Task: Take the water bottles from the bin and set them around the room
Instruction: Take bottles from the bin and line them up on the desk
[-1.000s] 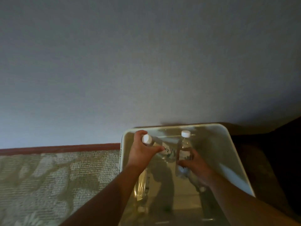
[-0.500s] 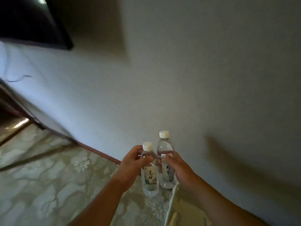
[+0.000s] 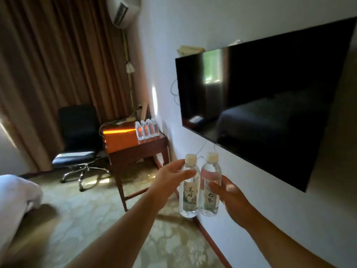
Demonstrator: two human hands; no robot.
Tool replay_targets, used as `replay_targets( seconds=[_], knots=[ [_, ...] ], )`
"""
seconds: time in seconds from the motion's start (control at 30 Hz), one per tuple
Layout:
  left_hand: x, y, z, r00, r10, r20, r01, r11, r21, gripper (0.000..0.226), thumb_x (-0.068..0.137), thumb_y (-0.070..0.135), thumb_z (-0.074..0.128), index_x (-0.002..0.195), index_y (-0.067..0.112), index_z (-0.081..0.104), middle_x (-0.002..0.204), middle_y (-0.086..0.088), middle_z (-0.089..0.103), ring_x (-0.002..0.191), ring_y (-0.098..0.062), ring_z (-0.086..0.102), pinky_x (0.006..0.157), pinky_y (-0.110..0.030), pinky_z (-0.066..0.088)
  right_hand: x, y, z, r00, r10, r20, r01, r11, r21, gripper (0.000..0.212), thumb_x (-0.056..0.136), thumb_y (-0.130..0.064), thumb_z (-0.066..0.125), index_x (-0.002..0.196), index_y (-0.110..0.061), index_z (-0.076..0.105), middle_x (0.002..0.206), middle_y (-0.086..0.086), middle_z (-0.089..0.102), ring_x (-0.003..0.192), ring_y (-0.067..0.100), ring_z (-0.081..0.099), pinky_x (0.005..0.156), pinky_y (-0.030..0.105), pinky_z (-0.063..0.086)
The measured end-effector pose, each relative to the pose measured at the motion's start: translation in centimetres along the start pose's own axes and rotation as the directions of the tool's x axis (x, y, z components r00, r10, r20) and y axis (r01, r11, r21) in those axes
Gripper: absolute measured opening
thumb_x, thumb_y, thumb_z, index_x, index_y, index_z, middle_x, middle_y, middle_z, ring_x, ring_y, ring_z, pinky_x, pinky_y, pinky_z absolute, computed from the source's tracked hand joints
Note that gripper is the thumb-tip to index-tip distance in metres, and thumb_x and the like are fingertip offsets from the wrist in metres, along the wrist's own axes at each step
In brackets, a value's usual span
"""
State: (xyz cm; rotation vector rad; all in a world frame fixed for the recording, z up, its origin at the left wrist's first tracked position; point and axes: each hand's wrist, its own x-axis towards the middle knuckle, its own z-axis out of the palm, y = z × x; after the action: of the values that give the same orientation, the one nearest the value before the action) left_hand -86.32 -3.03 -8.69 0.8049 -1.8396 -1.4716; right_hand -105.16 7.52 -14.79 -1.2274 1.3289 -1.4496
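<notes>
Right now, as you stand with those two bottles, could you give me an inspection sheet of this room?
Surface: wooden desk by the wall, lit by an orange glow.
Job's things: two water bottles, left bottle and right bottle, held upright side by side; four more bottles on the desk.
Clutter: papers on the desk's far end.
Fingers: left hand grips one, right hand the other.
Cables: white leads beside the television.
Surroundings: black chair, brown curtains, patterned carpet.
</notes>
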Motion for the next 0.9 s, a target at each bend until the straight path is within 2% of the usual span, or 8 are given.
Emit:
replay_targets(
  seconds=[0.1,0.27,0.37,0.47,0.57,0.7,0.8,0.9],
  knots=[
    [1.3,0.8,-7.0,0.991,-0.013,-0.134,0.016,1.000,0.024,0.022,0.081,0.035,0.078,0.102,0.039,0.076,0.099,0.009,0.078,0.090,-0.007,0.074,0.071,-0.024,0.055,6.5,-1.4,4.4,0.992,0.000,0.122,0.008,0.998,-0.067,0.052,0.081,-0.054,0.074,0.129,-0.037,0.063,0.126,-0.007,0.071,0.117,0.014,0.067,0.101,0.038,0.051],
    [3.8,-0.3,-16.7,0.951,-0.070,-0.303,0.073,0.997,-0.002,0.016,0.081,0.035,0.080,0.094,0.042,0.077,0.094,0.011,0.078,0.083,-0.004,0.074,0.058,-0.016,0.055,16.2,-1.8,11.6,0.962,-0.034,0.270,0.064,0.993,-0.102,0.037,0.086,-0.048,0.073,0.121,-0.038,0.068,0.117,-0.006,0.075,0.110,0.014,0.071,0.088,0.029,0.059],
    [6.6,-1.3,-21.7,0.922,-0.087,-0.377,0.092,0.996,-0.005,0.018,0.080,0.035,0.081,0.098,0.037,0.077,0.095,0.010,0.078,0.084,-0.005,0.075,0.065,-0.022,0.055,22.4,-1.3,14.9,0.946,-0.074,0.317,0.115,0.987,-0.112,0.046,0.082,-0.054,0.072,0.124,-0.037,0.066,0.119,-0.009,0.074,0.111,0.010,0.070,0.099,0.039,0.054],
    [10.5,-1.8,-26.2,0.908,-0.073,-0.412,0.092,0.995,0.026,0.030,0.080,0.032,0.082,0.109,0.026,0.074,0.099,0.004,0.078,0.089,-0.010,0.075,0.070,-0.026,0.056,29.4,-0.7,17.4,0.921,-0.106,0.374,0.156,0.982,-0.107,0.043,0.081,-0.055,0.073,0.121,-0.039,0.068,0.117,-0.008,0.074,0.110,0.010,0.070,0.099,0.042,0.053],
    [15.1,-2.1,-30.8,0.873,-0.077,-0.481,0.099,0.995,0.019,0.035,0.078,0.028,0.084,0.111,0.026,0.073,0.099,0.005,0.078,0.090,-0.011,0.075,0.072,-0.028,0.057,36.7,-0.3,19.7,0.896,-0.132,0.425,0.195,0.975,-0.107,0.037,0.084,-0.056,0.070,0.118,-0.044,0.067,0.117,-0.012,0.074,0.108,0.007,0.070,0.096,0.039,0.054],
    [20.3,-3.5,-36.8,0.822,-0.088,-0.563,0.092,0.996,-0.022,0.040,0.074,0.022,0.087,0.111,0.025,0.070,0.097,0.008,0.079,0.087,-0.009,0.076,0.062,-0.021,0.058,45.4,0.5,23.0,0.852,-0.125,0.508,0.205,0.973,-0.104,0.039,0.083,-0.060,0.071,0.120,-0.046,0.066,0.115,-0.016,0.074,0.105,0.006,0.072,0.087,0.030,0.057],
    [23.9,-5.4,-41.1,0.798,-0.121,-0.591,0.111,0.992,-0.054,0.041,0.074,0.020,0.085,0.111,0.024,0.068,0.096,0.008,0.079,0.087,-0.010,0.076,0.061,-0.023,0.058,50.8,1.6,25.6,0.844,-0.093,0.529,0.150,0.986,-0.067,0.036,0.084,-0.050,0.076,0.117,-0.039,0.069,0.110,-0.009,0.076,0.101,0.013,0.074,0.075,0.022,0.060],
    [27.8,-7.8,-45.5,0.783,-0.160,-0.600,0.137,0.987,-0.085,0.043,0.072,0.016,0.085,0.111,0.020,0.067,0.093,0.005,0.079,0.083,-0.011,0.076,0.058,-0.022,0.058,55.9,3.3,28.4,0.838,-0.071,0.542,0.121,0.991,-0.057,0.034,0.086,-0.043,0.076,0.118,-0.031,0.070,0.110,-0.005,0.076,0.101,0.013,0.074,0.074,0.020,0.059]
  ],
)
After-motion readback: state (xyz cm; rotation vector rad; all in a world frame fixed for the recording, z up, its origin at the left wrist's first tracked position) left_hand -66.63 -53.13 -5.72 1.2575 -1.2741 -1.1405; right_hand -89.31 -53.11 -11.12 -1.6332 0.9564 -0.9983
